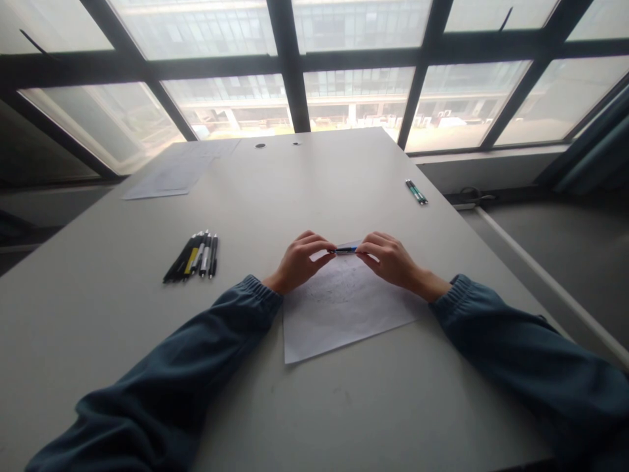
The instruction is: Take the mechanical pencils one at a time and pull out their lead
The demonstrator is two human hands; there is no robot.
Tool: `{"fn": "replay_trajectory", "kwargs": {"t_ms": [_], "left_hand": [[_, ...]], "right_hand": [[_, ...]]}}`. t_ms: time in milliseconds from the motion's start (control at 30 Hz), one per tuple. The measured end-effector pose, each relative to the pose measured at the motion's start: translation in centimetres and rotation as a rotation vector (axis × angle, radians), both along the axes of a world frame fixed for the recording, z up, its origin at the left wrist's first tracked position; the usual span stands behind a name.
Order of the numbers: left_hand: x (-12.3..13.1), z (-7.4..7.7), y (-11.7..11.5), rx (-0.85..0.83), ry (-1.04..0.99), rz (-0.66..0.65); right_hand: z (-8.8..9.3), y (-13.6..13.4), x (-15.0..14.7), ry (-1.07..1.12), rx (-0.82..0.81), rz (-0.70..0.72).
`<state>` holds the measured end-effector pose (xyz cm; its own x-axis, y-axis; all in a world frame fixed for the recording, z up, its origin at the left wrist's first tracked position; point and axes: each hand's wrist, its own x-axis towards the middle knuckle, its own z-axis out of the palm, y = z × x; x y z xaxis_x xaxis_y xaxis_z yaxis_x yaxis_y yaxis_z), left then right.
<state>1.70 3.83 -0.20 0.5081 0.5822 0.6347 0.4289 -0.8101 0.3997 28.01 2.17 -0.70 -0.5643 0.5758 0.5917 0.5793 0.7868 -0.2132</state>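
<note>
A slim dark pen with a blue part [346,249] is held level between my two hands, above a sheet of white paper [314,334]. My left hand [305,259] pinches its left end between thumb and fingers. At the other end, the fingertips of my right hand [388,259] close on the blue part. Faint scribbled marks show on the paper beneath. Both ends of the pen are partly covered by my fingers. To the left of my left hand lies a group of several pens [192,257], black, silver and yellow, side by side.
Two green-and-dark pens [416,192] lie near the right edge of the white table [314,177]. More paper sheets [170,174] rest at the far left. Two round holes [260,145] sit near the far edge, with large framed windows [295,65] behind.
</note>
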Motion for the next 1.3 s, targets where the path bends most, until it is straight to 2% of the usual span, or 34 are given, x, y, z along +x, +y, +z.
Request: {"fn": "replay_trajectory", "kwargs": {"t_ms": [433,800,900,1067,1133,1300], "left_hand": [[0.2,0.0,-0.1,0.035,0.006,-0.070],[0.3,0.2,-0.4,0.046,0.025,-0.048],[0.3,0.3,-0.5,0.044,0.013,-0.043],[0.3,0.4,-0.5,0.044,-0.001,-0.040],[0.4,0.3,-0.5,0.043,-0.004,-0.040],[0.4,0.2,-0.4,0.042,-0.012,-0.043]], "right_hand": [[0.2,-0.3,-0.4,-0.018,0.033,0.042],[0.3,-0.3,-0.6,0.017,0.004,0.107],[0.3,-0.2,-0.4,0.115,0.005,0.041],[-0.1,0.8,0.3,0.347,-0.011,-0.179],[-0.4,1.3,0.6,0.309,-0.036,-0.217],[-1.2,1.9,0.8,0.078,-0.143,-0.204]]}}
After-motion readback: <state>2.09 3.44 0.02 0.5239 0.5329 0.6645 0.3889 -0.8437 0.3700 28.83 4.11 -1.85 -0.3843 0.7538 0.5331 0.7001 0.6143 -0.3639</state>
